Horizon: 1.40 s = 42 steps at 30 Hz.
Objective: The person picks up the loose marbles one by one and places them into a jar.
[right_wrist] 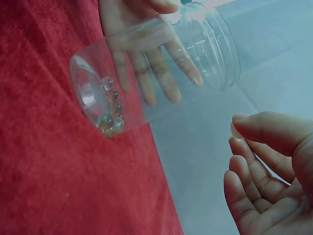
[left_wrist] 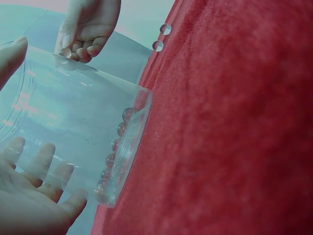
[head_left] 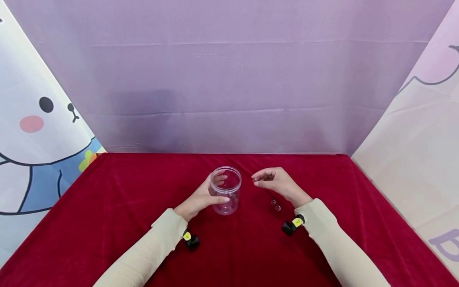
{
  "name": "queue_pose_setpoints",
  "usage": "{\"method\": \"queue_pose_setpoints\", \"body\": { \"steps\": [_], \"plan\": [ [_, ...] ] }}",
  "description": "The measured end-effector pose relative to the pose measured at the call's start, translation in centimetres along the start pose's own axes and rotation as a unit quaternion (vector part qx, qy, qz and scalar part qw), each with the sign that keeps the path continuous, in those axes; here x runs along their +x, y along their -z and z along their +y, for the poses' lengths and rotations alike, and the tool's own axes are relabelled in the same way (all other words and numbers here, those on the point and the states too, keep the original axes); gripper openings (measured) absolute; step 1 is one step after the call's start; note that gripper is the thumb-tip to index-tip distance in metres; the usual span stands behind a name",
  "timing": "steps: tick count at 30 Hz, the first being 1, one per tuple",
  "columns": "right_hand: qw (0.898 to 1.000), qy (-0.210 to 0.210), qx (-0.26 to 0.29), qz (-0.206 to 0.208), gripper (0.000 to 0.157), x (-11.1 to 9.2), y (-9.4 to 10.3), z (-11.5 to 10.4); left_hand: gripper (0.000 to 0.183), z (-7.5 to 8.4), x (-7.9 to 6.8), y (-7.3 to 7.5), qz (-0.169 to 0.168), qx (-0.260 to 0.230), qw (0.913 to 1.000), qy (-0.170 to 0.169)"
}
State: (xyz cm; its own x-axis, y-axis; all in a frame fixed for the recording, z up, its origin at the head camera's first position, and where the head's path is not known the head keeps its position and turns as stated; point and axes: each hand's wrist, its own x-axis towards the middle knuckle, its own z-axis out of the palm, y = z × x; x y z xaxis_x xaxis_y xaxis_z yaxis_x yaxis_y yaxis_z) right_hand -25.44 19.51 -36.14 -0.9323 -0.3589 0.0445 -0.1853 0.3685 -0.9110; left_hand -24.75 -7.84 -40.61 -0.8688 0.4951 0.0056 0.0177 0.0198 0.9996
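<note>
My left hand (head_left: 202, 198) grips a clear plastic jar (head_left: 234, 194) around its side, thumb in front and fingers behind. The jar stands mouth up and lidless; whether its base touches the cloth I cannot tell. Several clear marbles (right_wrist: 115, 105) lie at its bottom, seen through the wall in both wrist views. Right of the jar, apart from its rim, my right hand (head_left: 277, 182) pinches one clear marble (left_wrist: 65, 52) between thumb and fingertips. Below that hand, two more marbles, one farther (head_left: 273, 202) and one nearer (head_left: 277, 208), lie close together on the cloth.
Red velvet cloth (head_left: 143, 223) covers the table. A plain lilac curtain (head_left: 229, 79) hangs behind its far edge. Printed cartoon sheets flank the table, one on the left (head_left: 32, 147) and one on the right (head_left: 423, 159).
</note>
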Motion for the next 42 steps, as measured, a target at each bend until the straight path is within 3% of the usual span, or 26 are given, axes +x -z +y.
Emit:
{"method": "queue_pose_setpoints", "body": {
  "steps": [21, 42],
  "plan": [
    [0.999, 0.032, 0.017, 0.013, 0.025, 1.3, -1.0, -2.3, 0.084, -0.1, 0.0, -0.1, 0.002, -0.005, 1.0000, -0.003],
    [0.997, 0.060, 0.044, -0.006, 0.025, 2.4, -2.6, -3.8, 0.084, -0.2, -0.1, -0.1, -0.004, -0.016, 0.9999, -0.001]
  ]
}}
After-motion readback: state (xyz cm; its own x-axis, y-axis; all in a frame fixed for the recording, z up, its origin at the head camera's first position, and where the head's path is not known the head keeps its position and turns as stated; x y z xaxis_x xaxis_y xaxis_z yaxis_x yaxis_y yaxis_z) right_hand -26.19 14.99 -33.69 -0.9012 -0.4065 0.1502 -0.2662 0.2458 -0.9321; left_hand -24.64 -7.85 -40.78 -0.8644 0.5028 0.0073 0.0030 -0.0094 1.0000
